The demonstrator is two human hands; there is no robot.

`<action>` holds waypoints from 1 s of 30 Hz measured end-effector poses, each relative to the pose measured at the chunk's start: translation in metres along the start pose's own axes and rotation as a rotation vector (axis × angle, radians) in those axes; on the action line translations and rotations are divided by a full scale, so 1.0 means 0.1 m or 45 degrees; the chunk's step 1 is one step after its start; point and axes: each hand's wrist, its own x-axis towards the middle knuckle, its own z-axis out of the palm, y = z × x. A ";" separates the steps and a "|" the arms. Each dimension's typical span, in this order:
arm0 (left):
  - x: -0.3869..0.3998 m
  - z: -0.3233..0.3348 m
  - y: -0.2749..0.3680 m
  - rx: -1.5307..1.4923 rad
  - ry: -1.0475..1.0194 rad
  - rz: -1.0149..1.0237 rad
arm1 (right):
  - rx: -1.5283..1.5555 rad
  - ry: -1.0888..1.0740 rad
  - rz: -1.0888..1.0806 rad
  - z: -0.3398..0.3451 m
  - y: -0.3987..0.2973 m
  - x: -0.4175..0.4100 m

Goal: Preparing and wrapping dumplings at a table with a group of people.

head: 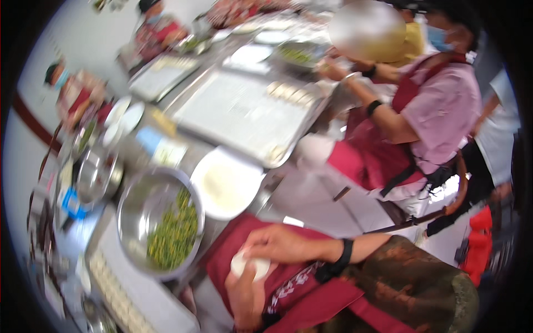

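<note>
Above a dark red apron, my left hand [246,291] and my right hand [277,245] hold a round white dough wrapper [252,267] between their fingers. The right hand lies over its upper edge; the left thumb rests across its lower part. Whether there is filling inside cannot be told. Close to my hands, on the table, stands a steel bowl [135,208] with chopped green and yellow filling [175,233]. A white plate [225,183] with a pale, floury-looking patch touches or nearly touches the bowl's rim.
A large metal tray [233,112] holds a row of dumplings [291,93]; another tray [154,287] has a long row of them. A seated co-worker [437,112] works at the table's right side. More people sit farther off. A second steel bowl [93,175] stands left.
</note>
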 end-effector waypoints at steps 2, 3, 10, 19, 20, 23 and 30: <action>0.01 -0.08 -0.01 0.055 -0.097 0.031 | 0.116 -0.038 0.282 0.03 -0.24 -0.02; -0.02 -0.07 0.00 0.098 -0.061 -0.003 | 0.140 0.017 0.261 0.06 -0.33 -0.04; 0.01 0.04 0.03 0.103 -0.118 -0.106 | 0.017 -0.027 0.115 -0.04 -0.16 -0.06; -0.02 0.04 0.07 0.082 -0.103 -0.097 | 0.065 -0.067 0.175 0.01 -0.30 -0.05; -0.03 0.03 0.08 0.088 -0.095 -0.102 | 0.055 -0.065 0.135 0.03 -0.25 -0.05; -0.07 0.03 0.08 0.101 -0.069 -0.121 | 0.108 -0.070 0.131 0.05 -0.28 -0.07; -0.16 0.11 0.08 0.114 -0.032 -0.138 | -0.041 -0.127 0.054 0.05 -0.29 -0.06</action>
